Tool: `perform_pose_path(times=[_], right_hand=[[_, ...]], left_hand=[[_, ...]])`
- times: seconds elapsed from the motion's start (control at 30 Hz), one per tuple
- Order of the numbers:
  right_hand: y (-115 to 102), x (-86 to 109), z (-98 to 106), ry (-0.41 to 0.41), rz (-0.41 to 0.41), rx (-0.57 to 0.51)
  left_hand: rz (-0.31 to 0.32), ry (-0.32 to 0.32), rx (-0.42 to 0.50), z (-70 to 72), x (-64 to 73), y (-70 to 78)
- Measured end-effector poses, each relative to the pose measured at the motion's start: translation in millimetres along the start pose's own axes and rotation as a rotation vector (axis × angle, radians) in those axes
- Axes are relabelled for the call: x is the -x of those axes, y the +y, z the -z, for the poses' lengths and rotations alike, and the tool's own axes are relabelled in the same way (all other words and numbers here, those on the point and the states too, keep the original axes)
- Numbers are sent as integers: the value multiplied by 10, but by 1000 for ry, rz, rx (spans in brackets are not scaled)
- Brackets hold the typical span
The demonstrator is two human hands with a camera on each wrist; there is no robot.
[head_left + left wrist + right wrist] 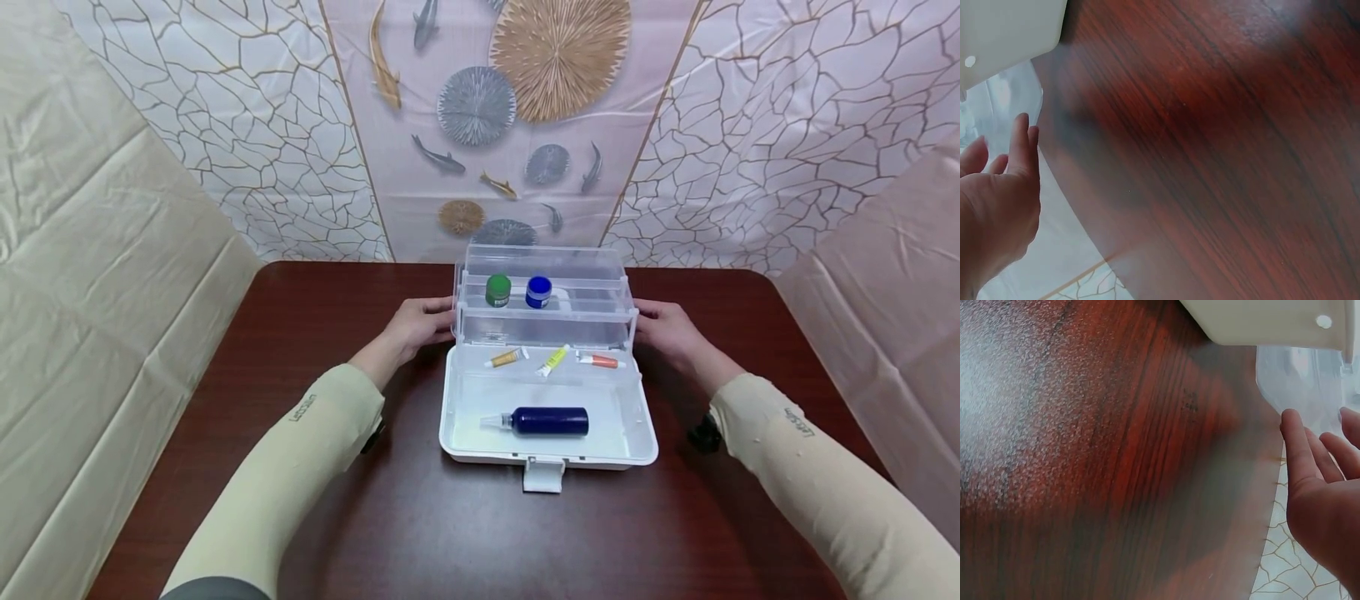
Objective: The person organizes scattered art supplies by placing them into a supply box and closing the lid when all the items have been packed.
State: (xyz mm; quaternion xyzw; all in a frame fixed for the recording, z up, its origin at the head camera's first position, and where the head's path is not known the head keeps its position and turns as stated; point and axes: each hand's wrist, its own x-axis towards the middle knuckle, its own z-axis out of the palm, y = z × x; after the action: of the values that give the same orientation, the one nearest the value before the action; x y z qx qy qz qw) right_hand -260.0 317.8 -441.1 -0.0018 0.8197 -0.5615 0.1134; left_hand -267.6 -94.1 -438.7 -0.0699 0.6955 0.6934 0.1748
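Note:
A white storage box (454, 442) with raised clear tiers stands unfolded on the table. My left hand (414, 323) is at the left side of its clear plastic upper part (480, 327), and my right hand (670, 332) is at the right side. Both wrist views show fairly straight fingers against or very near the clear plastic; exact contact is hard to see. A green paint jar (498, 291) and a blue paint jar (538, 292) sit in the upper tier. Below them lie ochre (507, 357), yellow (553, 361) and orange (600, 361) paint tubes. A dark blue bottle (551, 421) lies in the base.
The box's white latch (543, 476) hangs down at the front. Under everything is a dark reddish wooden table (360, 533). Patterned cloth (285, 167) hangs along the back edge, with beige cloth (97, 250) on the left and more on the right.

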Motion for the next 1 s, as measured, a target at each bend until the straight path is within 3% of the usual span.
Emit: perform_pose_path(times=[0.37,0.63,1.0], right_hand=[[-86,83,12,102,27,133],[-130,186,51,154,121,140],[-230,307,111,227,254,337]], left_hand=[[-150,16,-92,29,56,3],[-260,33,-168,43,123,-5],[-432,87,-341,94,227,23]])
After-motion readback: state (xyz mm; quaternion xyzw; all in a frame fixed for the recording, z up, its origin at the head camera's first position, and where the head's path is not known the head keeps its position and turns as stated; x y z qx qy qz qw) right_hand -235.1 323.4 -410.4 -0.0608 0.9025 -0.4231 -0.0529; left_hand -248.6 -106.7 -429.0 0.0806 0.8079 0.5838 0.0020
